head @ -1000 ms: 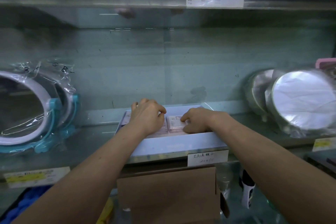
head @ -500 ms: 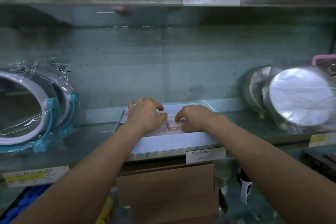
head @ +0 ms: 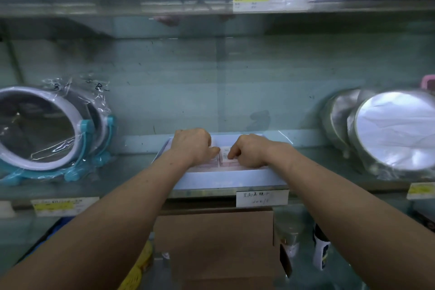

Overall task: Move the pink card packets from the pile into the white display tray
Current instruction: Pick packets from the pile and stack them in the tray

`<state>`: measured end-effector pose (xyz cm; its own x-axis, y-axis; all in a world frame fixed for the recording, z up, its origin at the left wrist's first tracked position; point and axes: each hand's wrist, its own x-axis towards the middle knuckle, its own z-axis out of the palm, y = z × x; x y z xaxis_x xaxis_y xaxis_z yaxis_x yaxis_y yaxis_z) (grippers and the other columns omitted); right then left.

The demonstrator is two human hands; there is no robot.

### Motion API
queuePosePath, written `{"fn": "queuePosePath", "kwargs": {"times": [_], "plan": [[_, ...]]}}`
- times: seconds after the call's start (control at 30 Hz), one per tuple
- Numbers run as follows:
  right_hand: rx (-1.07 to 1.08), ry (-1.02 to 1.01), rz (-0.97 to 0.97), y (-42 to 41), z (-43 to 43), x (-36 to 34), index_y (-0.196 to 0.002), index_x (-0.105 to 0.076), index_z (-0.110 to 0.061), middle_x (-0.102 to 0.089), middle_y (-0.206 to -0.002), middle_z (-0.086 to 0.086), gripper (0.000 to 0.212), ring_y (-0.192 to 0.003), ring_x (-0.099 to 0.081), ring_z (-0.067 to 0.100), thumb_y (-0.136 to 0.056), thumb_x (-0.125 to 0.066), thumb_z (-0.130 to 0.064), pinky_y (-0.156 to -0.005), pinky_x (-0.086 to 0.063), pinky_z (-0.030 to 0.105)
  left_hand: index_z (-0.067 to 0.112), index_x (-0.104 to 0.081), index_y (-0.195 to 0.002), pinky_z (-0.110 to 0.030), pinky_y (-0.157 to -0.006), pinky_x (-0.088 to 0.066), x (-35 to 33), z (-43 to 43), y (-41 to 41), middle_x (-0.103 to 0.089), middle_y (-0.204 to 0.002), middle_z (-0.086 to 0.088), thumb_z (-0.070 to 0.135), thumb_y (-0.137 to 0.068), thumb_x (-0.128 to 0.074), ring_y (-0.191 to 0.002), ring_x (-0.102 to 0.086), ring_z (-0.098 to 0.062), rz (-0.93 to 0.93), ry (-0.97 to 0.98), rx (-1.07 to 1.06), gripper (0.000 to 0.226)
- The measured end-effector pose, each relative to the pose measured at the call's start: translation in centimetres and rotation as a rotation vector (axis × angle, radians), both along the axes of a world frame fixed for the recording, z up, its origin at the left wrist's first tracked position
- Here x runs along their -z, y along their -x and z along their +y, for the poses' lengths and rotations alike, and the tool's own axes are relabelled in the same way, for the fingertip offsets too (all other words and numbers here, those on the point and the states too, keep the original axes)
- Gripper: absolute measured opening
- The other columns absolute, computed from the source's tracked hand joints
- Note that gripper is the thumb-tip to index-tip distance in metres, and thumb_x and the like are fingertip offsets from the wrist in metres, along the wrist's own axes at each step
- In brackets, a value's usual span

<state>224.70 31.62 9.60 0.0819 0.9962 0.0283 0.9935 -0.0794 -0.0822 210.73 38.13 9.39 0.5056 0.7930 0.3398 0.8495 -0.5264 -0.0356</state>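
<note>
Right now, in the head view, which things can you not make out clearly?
Head view only.
Left hand and right hand: fingertips curl out of sight, grip unclear.
Pink card packets: the hands cover most, so their number is unknown.
Handwritten label below the white display tray: blurred, unreadable.
Wrapped mirror: cut by the right edge.

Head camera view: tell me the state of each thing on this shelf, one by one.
pink card packets, lying in the tray in two side-by-side stacks, under both hands
white display tray, on the shelf, partly filled
left hand, curled over the left stack
right hand, curled over the right stack
blue-framed mirror, upright, bagged in plastic
round mirrors, upright, plastic-wrapped
</note>
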Motion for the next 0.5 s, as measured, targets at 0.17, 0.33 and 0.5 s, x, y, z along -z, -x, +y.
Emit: {"fn": "queuePosePath", "kwargs": {"times": [0.17, 0.33, 0.5], "plan": [[-0.018, -0.008, 0.091, -0.4, -1.4, -1.0, -0.138, -0.048, -0.025, -0.045, -0.143, -0.002, 0.053, -0.130, -0.044, 0.019, -0.090, -0.036, -0.004, -0.110, -0.035, 0.035, 0.017, -0.065, -0.098, -0.040, -0.098, -0.031, -0.8, -1.4, -0.4, -0.062, -0.104, -0.001, 0.049, -0.091, -0.048, -0.105, -0.057, -0.025, 0.005, 0.083, -0.046, 0.036], [-0.117, -0.119, 0.129, 0.5, -3.7, -2.6, -0.135, -0.052, -0.021, -0.048, -0.142, -0.001, 0.051, -0.129, -0.046, 0.019, -0.091, -0.036, -0.001, -0.107, -0.038, 0.031, 0.024, -0.059, -0.123, -0.038, -0.101, -0.030, -1.8, -3.9, 0.5, -0.052, -0.132, 0.001, 0.042, -0.093, -0.051, -0.116, -0.053, -0.021, -0.120, -0.017, -0.010, 0.037], [-0.224, -0.187, 0.137, 2.7, -6.5, -3.4, -0.128, -0.059, -0.021, -0.055, -0.135, -0.001, 0.042, -0.123, -0.051, 0.020, -0.092, -0.042, -0.010, -0.102, -0.042, 0.032, 0.024, -0.063, -0.118, -0.034, -0.097, -0.039, -2.0, -8.1, 3.3, -0.056, -0.124, 0.003, 0.035, -0.092, -0.053, -0.111, -0.056, -0.020, -0.270, -0.052, -0.049, 0.030]]}}
